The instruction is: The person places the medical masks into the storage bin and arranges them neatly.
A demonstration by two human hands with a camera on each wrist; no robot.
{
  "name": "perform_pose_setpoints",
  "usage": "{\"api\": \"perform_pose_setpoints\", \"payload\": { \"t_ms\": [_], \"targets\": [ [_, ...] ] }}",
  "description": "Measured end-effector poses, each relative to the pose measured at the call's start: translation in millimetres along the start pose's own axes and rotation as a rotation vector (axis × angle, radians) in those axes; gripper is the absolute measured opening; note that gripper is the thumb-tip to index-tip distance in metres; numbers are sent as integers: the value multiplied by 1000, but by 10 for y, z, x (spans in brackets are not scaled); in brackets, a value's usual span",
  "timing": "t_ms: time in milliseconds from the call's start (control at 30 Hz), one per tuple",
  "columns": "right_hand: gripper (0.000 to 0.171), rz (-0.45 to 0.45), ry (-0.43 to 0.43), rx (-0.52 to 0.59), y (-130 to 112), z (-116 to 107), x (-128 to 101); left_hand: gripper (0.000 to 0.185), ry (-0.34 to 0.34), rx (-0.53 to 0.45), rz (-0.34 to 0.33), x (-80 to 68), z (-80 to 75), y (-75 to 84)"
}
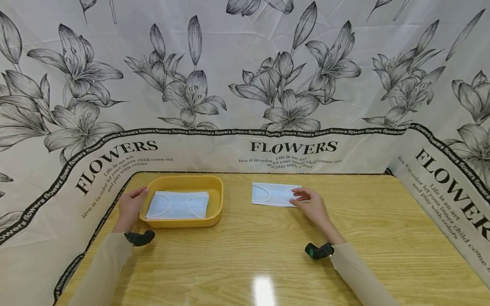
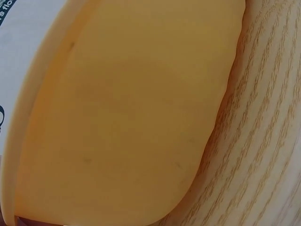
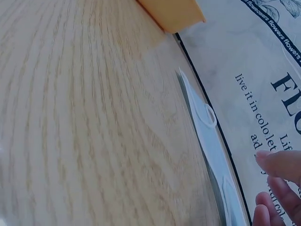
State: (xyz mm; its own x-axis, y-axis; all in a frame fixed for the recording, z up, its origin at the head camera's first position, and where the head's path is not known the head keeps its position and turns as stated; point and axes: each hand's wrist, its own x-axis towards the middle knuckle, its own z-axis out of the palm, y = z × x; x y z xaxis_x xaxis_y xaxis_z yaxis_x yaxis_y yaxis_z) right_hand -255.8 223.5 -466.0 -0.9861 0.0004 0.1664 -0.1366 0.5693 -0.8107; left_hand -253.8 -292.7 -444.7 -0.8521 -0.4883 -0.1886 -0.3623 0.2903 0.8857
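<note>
A yellow plastic tray (image 1: 183, 223) stands on the left, with light-blue face masks (image 1: 178, 206) lying flat inside, white ear loops on top. My left hand (image 1: 129, 207) holds the tray's left end, fingertips at the rim; in the left wrist view the tray's side (image 2: 127, 113) hides nearly all of it. Another light-blue face mask (image 1: 273, 194) lies flat on the table to the right of the tray. Over that mask's right end is my right hand (image 1: 311, 206), its fingers loosely bent and the thumb apart from them, with nothing held in the right wrist view.
The wooden table (image 1: 237, 255) has pale grain and a bright reflection near the front. White cloth (image 1: 245, 85) printed with grey flowers and lettering rises behind the table and along both sides. Each wrist wears a black camera band (image 1: 319, 251).
</note>
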Motion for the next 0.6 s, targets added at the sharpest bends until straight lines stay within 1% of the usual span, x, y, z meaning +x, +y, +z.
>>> {"api": "perform_pose_setpoints", "payload": {
  "t_ms": [167, 267, 467, 600],
  "targets": [
    [39, 61, 14, -21, 87, -52, 55, 48, -8, 8, 6, 3, -6, -6],
    [41, 82, 27, -46, 131, -76, 90, 48, -15, 6, 15, -14, -12, -7],
    [48, 129, 49, -90, 207, -100, 151, 47, -12, 2, 19, -27, -13, 5],
    [54, 160, 46, -89, 229, -104, 182, 46, -5, 6, 19, -17, -5, 13]
  ]
}}
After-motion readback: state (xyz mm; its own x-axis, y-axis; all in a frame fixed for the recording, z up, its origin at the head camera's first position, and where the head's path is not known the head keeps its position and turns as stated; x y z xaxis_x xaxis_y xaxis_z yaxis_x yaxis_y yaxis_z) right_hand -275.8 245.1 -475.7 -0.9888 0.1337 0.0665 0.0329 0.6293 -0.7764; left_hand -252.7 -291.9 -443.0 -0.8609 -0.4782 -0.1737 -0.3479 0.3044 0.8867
